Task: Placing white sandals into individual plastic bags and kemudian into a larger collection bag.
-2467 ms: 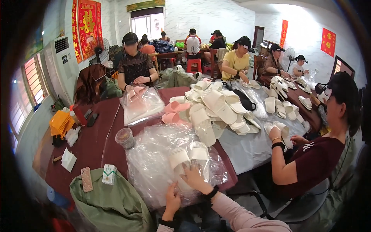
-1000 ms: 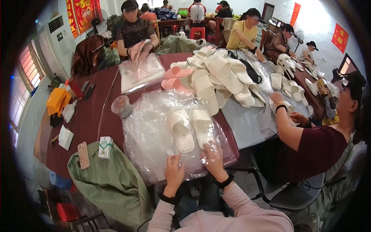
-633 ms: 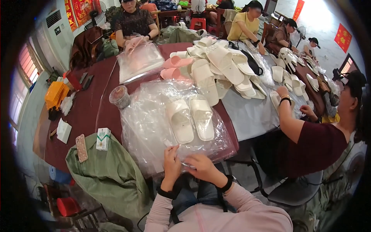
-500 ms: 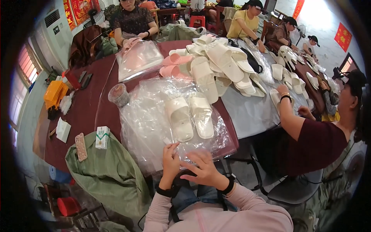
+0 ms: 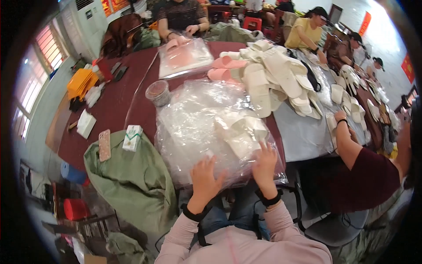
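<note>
A pair of cream slippers (image 5: 241,136) lies close together and partly overlapping on a stack of clear plastic bags (image 5: 189,119) in front of me. Whether the slippers are inside a bag or on top, I cannot tell. My left hand (image 5: 205,179), fingers spread and empty, rests over the near part of the bags. My right hand (image 5: 264,166) is at the near right end of the slippers, its fingers stretched out and touching or almost touching them; motion blurs it a little.
A large heap of cream slippers (image 5: 281,75) and two pink slippers (image 5: 226,68) lie beyond. Left of the bags stand a round clear tub (image 5: 158,92) and a green sack (image 5: 132,185) bearing a phone (image 5: 104,145) and small white box (image 5: 132,137). A co-worker (image 5: 365,176) sits close on my right.
My hands have moved apart, the right one up to the slippers. The slippers have shifted from side by side to closer together. The whole view has swung left.
</note>
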The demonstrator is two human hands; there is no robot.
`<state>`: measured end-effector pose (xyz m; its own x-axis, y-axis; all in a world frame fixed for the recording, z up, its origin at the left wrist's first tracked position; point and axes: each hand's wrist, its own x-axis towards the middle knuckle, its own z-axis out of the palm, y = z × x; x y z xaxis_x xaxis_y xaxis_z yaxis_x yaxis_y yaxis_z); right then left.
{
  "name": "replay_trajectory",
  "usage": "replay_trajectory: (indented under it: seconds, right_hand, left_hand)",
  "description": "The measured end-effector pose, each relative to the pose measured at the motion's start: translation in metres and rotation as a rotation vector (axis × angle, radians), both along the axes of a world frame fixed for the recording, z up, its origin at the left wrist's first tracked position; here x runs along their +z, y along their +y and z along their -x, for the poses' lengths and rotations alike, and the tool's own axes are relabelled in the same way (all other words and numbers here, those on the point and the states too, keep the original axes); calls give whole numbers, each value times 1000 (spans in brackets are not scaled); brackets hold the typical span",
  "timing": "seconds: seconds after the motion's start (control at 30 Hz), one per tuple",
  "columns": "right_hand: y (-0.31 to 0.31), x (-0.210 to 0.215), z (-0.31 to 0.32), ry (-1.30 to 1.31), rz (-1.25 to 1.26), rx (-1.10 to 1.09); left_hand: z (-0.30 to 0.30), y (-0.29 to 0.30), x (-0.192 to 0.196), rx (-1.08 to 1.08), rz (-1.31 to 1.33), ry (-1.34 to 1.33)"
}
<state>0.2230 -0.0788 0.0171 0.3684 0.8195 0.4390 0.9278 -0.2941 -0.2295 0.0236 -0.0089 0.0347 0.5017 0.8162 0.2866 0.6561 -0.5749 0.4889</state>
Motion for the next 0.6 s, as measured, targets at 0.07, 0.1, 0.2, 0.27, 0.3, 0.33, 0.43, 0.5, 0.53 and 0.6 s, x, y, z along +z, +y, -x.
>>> replay_trajectory:
  seconds: [0.07, 0.1, 0.2, 0.27, 0.3, 0.33, 0.43, 0.5, 0.53, 0.6]
  right_hand:
    - [5, -9, -8, 224, -322, -11]
    - [-3, -19, -28, 736, -487, 146]
    - [15, 52, 15, 921, -534, 45]
    - [14, 59, 11, 781, -708, 177]
    - [9, 62, 5, 212, -563, 184]
    - [6, 62, 12, 224, -559, 215]
    - [5, 87, 41, 1300, -905, 331]
    - [10, 82, 41, 1608, -892, 474]
    - [15, 89, 48, 1913, -867, 613]
    - [21, 100, 70, 1849, -791, 541]
  left_hand:
    - [1, 4, -16, 93, 24, 82]
    - [-2, 5, -23, 144, 49, 149]
    - [2, 9, -43, 175, -14, 220]
    - [-9, 17, -45, 172, -37, 209]
    - [-11, 21, -46, 136, -69, 209]
    - [-9, 26, -51, 169, -65, 212]
    - [-9, 43, -50, 93, -185, 158]
    - [-9, 54, -35, -70, 250, 313]
    - [-3, 53, -46, -58, 250, 314]
    - [9, 43, -78, -183, 110, -466]
